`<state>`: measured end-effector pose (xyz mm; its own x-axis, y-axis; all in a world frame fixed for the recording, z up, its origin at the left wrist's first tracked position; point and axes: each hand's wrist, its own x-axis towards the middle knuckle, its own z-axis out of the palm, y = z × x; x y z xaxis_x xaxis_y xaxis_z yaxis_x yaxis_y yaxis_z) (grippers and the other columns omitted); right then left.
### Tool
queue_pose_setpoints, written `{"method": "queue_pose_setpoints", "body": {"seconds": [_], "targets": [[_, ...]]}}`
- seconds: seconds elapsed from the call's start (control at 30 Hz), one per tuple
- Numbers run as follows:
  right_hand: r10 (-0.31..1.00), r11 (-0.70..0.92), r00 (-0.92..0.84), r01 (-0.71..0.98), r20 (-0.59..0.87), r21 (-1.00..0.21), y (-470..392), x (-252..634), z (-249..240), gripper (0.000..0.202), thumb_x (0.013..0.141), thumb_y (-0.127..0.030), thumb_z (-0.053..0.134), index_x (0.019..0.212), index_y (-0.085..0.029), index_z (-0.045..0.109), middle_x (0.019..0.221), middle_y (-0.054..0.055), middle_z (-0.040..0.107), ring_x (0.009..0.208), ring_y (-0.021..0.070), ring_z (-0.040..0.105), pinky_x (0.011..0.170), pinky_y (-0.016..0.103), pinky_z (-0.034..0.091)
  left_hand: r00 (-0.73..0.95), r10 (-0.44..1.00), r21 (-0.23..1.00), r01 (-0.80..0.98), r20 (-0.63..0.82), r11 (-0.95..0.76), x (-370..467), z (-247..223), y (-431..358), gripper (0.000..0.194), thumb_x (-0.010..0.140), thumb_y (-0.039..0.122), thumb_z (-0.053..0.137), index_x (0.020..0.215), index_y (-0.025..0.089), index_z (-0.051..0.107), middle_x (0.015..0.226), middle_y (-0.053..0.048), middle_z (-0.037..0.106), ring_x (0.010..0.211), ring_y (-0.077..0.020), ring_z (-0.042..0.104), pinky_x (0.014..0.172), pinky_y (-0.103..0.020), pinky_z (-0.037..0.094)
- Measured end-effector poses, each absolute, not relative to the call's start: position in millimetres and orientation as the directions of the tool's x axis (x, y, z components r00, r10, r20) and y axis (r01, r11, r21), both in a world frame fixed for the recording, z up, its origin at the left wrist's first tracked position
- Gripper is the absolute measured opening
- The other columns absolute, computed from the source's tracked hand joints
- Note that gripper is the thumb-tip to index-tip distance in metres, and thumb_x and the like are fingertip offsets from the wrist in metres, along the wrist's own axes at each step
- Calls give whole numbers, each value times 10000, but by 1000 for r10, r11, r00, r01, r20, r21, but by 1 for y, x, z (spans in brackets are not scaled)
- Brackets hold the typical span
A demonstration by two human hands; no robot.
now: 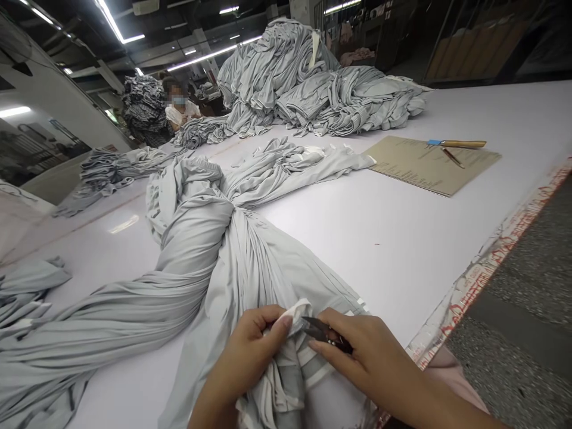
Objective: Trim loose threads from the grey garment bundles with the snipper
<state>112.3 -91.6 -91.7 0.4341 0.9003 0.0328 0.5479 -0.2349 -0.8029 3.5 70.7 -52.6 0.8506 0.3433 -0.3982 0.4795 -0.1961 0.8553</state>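
Note:
My left hand (257, 339) pinches the white edge of a pale grey garment (263, 262) near the front of the table. In my right hand (353, 345) is a pair of dark thread snips (328, 333), their blades pointing left at the pinched white edge. The blade tips look close to the cloth; whether they touch it I cannot tell. Below my hands the garment hangs in loose folds with white trim. Farther up it is gathered tight and joins a twisted bundle of grey cloth (187, 256).
A large heap of grey garments (286, 77) stands at the back of the white table (357, 232). Right of it, a brown card (429, 164) bears a blue-and-yellow cutter (460, 143) and a pen (453, 157). A masked person (181, 110) is at the far left.

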Motion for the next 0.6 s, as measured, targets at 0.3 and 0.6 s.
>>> {"method": "queue_pose_setpoints", "body": {"seconds": [0.3, 0.6], "targets": [[681, -320, 732, 318, 16, -892, -126, 152, -91, 279, 910, -479, 488, 768, -239, 478, 607, -63, 393, 537, 126, 421, 478, 213, 337, 985, 143, 360, 169, -97, -918, 44, -44, 29, 278, 834, 102, 384, 623, 188, 544, 750, -46, 627, 700, -179, 596, 630, -265, 419], [654, -308, 757, 267, 0, -913, -142, 158, -97, 259, 915, -465, 494, 810, -228, 489, 662, -50, 407, 594, 123, 400, 511, 219, 345, 979, 156, 263, 186, -130, -947, 74, -73, 12, 162, 788, 67, 441, 725, 179, 539, 984, -115, 621, 917, -254, 589, 771, -351, 444]]}}
